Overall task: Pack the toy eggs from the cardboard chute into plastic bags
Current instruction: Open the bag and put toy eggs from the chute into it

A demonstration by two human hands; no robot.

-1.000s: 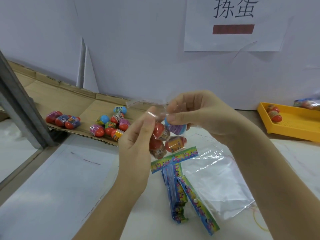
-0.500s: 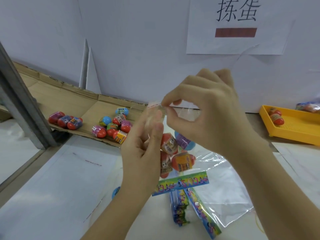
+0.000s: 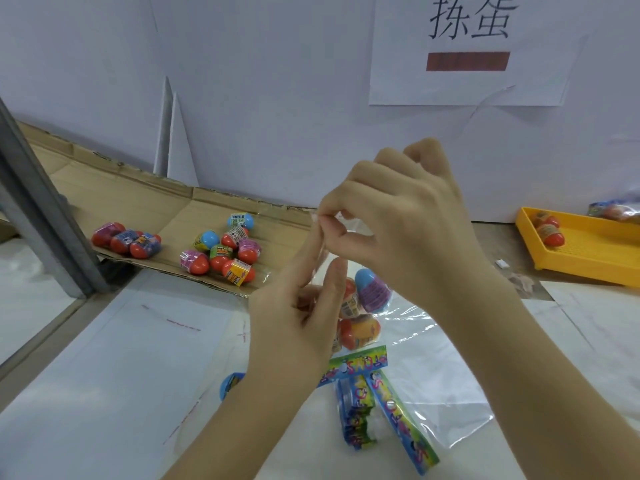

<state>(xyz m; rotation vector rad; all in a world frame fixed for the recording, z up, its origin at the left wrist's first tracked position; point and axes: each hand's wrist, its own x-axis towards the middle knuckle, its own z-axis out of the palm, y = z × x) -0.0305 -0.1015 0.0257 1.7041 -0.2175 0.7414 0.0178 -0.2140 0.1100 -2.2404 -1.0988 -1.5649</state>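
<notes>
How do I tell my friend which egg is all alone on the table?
Find the cardboard chute on the left, then come down the white table toward the left arm. A blue egg peeks out beside that arm. It is the only egg with no other egg beside it.

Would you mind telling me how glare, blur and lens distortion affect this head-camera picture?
Head view: light is soft and even, shadows faint; white glare streaks cross the flat plastic bags; the held bag is nearly invisible where the right hand pinches it; wide-angle distortion tilts the metal post; the yellow tray looks slightly soft.
</notes>
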